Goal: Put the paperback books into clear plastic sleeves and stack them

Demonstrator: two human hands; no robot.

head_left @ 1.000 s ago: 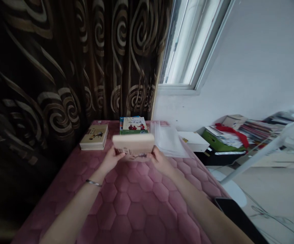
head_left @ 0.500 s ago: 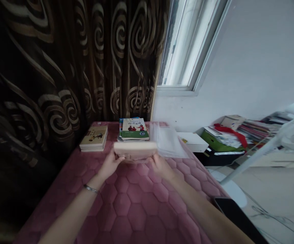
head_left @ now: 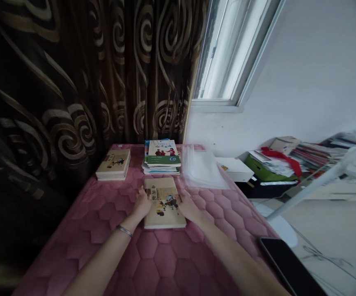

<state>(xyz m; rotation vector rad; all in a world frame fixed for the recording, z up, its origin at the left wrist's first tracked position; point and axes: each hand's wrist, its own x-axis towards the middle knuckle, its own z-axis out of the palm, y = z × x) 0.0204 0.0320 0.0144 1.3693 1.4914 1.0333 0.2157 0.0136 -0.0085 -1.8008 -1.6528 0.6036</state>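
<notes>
A tan book (head_left: 164, 209) with dark lettering and a small painted scene lies flat, cover up, on the pink quilted surface (head_left: 178, 263). My left hand (head_left: 142, 203) grips its left edge, and my right hand (head_left: 188, 207) grips the right edge. Just behind it is a pile of thin books (head_left: 162, 158) topped by a white and green one. To the left sits a stack of tan books (head_left: 113, 164) with a similar cover. Clear plastic sleeves (head_left: 204, 168) lie to the right of the pile.
A black phone-like device (head_left: 288, 263) rests at the right edge. Beyond stand a white box (head_left: 235, 168), a green container (head_left: 258, 168) with papers, and a white fan (head_left: 307, 189). A dark patterned curtain (head_left: 141, 70) hangs behind and left.
The object between my hands was raised with its pale edge facing me; now the book lies flat on the pink surface, nearer to me, with both hands still on it.
</notes>
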